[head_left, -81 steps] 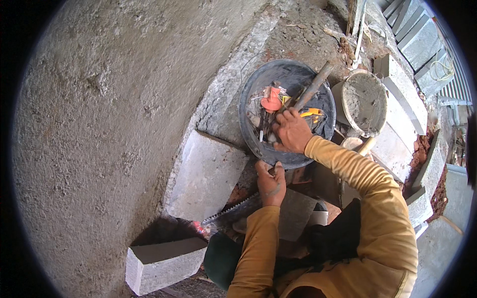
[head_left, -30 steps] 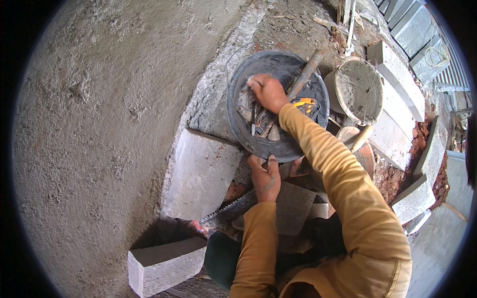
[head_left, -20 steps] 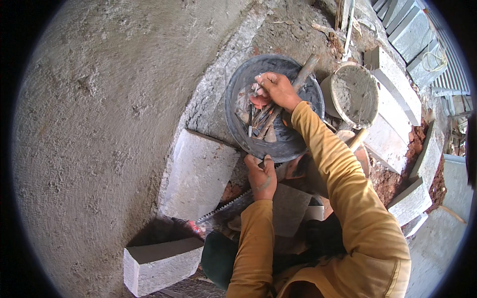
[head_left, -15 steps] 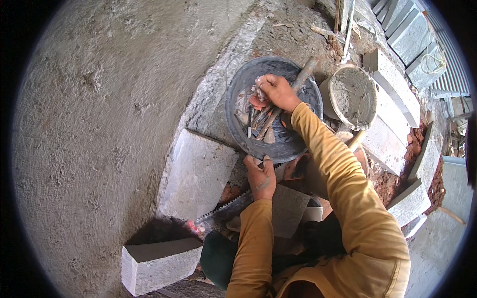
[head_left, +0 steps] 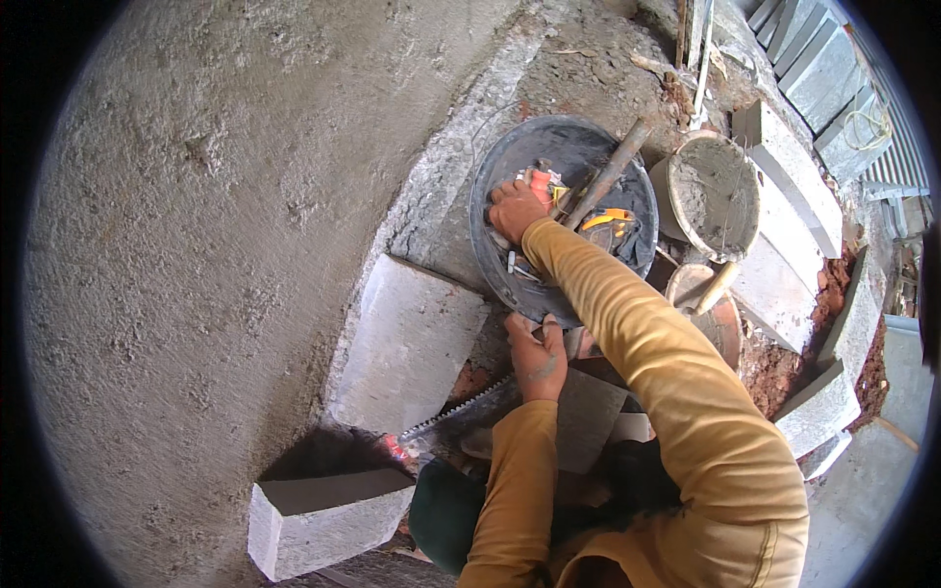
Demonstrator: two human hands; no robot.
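Observation:
A round dark plastic basin of tools lies before me. My right hand is inside it, near the left wall, fingers curled down among the contents; the fingertips are hidden. Beside that hand is a red-orange item. A thick wooden handle slants up over the basin's far rim, and an orange-yellow tool part rests to the right of it. At the near rim my left hand is closed, thumb and fingers together around a small pale bit that I cannot make out.
A toothed saw blade lies below a flat grey block. Another block stands nearer, beside the rough wall. Right of the basin are a bucket of mortar, a wooden tool handle and long pale blocks.
My right hand has moved down and left inside the basin, away from the small item it pinched above the tools. The orange-yellow part has come into sight. My left hand stays at the near rim.

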